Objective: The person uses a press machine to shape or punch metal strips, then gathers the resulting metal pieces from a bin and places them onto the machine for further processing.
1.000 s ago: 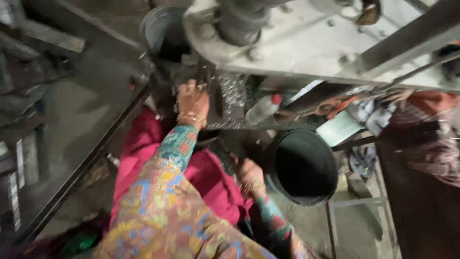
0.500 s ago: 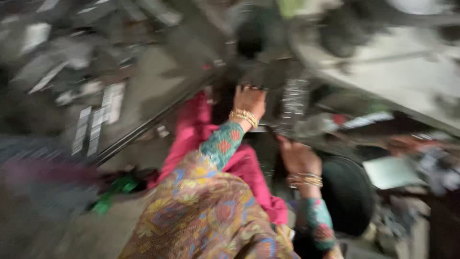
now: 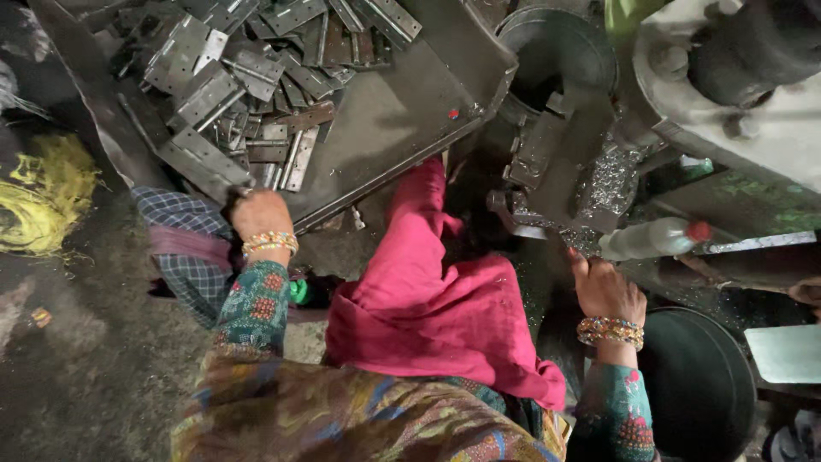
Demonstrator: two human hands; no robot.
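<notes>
My left hand [image 3: 259, 216] reaches to the near edge of a metal tray [image 3: 402, 120] heaped with several flat grey hinge plates [image 3: 224, 81]. Its fingers curl around one long plate [image 3: 198, 161] at the edge of the heap. My right hand [image 3: 604, 289] is up against the base of a grey press machine [image 3: 571, 162], its fingertips touching the glittering bed under the tool. What its fingers hold is hidden. Both wrists wear beaded bangles. A pink cloth [image 3: 436, 308] lies over my lap between the hands.
A clear plastic bottle with a red cap [image 3: 652, 238] lies just right of the press bed. A dark round bucket [image 3: 697, 385] stands by my right forearm, another [image 3: 556, 47] behind the press. Checked cloth [image 3: 184, 257] and yellow threads [image 3: 38, 197] lie on the dark floor at left.
My left hand has left the press and swung left to the heap of hinge plates. My right hand has risen to the press bed. The view has turned left.
</notes>
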